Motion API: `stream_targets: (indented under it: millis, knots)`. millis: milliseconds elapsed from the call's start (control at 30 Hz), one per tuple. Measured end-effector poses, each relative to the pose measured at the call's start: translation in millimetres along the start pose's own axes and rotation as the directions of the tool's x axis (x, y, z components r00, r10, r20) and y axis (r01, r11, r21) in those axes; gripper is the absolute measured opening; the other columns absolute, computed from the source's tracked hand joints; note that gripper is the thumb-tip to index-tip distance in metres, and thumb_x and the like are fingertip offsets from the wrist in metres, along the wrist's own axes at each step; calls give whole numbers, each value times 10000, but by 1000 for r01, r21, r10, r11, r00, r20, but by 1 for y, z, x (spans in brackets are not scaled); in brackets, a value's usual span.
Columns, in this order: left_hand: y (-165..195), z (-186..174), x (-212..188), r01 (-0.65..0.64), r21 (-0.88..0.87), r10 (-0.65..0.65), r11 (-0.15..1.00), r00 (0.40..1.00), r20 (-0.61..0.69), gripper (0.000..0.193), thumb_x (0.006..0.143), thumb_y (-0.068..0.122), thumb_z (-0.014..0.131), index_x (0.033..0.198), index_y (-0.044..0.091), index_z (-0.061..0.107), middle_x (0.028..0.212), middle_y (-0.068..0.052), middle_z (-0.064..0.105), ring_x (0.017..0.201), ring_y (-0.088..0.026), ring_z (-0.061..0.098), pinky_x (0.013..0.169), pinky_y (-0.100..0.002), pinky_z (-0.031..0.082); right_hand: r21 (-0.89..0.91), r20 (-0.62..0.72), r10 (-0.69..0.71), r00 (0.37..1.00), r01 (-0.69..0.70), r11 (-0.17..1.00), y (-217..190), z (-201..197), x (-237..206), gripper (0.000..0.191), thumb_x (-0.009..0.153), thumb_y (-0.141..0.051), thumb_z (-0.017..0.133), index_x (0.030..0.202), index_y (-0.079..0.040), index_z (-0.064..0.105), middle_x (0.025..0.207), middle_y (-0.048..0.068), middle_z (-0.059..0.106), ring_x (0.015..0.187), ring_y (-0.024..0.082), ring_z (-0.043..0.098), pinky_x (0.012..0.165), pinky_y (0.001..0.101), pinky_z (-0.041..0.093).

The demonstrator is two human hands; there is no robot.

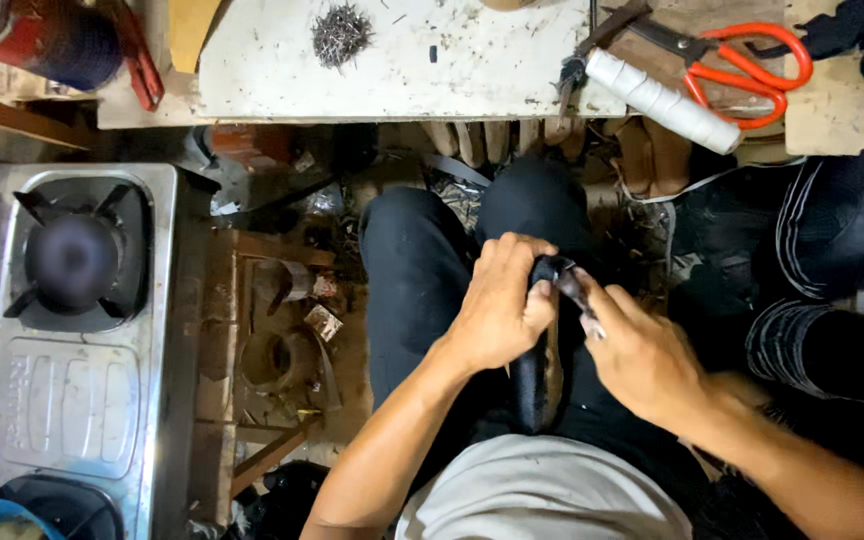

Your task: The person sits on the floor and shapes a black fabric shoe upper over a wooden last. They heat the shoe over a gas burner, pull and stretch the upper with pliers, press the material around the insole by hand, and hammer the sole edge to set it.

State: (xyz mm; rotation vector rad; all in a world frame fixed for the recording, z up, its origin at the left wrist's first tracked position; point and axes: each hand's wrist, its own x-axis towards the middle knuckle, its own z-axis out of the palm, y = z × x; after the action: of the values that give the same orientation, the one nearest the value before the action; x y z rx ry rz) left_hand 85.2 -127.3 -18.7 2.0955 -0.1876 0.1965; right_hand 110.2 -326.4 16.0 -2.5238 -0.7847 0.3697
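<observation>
Clearly both hands point(572, 330) on black shoe point(542, 375)

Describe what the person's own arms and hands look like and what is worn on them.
Both arms are bare from hand to past the elbow: no sleeves reach into view on either forearm. The left hand and right hand wear no gloves, and no rings, watch or bracelets show. The torso below is covered by a light grey shirt, and the legs by dark trousers.

Stove point(72, 330) left of lap; scissors point(742, 62) on bench point(372, 70) ahead.
</observation>
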Motion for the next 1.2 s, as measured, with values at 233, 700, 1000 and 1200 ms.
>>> stream_targets:
  millis: [233, 700, 1000, 1200]
  knots:
    - [11, 2, 1, -31, 54, 30, 998, 999, 14, 445, 870, 146, 581, 1294, 12, 567, 1210, -177, 566, 1097, -376, 512, 996, -463, 425, -220, 143, 51, 988, -18, 975, 9, -18, -9, 723, 850, -113, 636, 1533, -34, 414, 1040, 173, 595, 634, 367, 697, 517, 474, 560]
    - [19, 6, -4, -19, 21, 20, 1000, 998, -67, 358, 863, 99, 575, 1212, 23, 571, 1116, -174, 576, 1010, -363, 517, 939, -455, 427, 47, 91, 4, 996, -8, 999, -4, -18, -17, 733, 793, -96, 648, 1485, -28, 414, 1009, 182, 634, 666, 413, 690, 580, 509, 556]
    - [13, -23, -1, 48, -137, -29, 989, 991, 133, 361, 908, 79, 559, 1261, 4, 574, 1131, -182, 570, 1067, -362, 514, 991, -450, 430, -170, 33, -8, 999, 13, 985, -18, 7, -17, 696, 833, -155, 654, 1465, 26, 427, 971, 193, 611, 611, 358, 696, 534, 448, 579]
    - [18, -23, -8, 50, -141, -40, 989, 996, 78, 392, 818, 25, 538, 1208, 2, 569, 1105, -180, 566, 1051, -359, 515, 975, -433, 451, -59, 14, -59, 998, 60, 996, -22, -9, -20, 617, 856, -170, 659, 1433, -10, 512, 877, 160, 639, 579, 339, 692, 501, 440, 563]
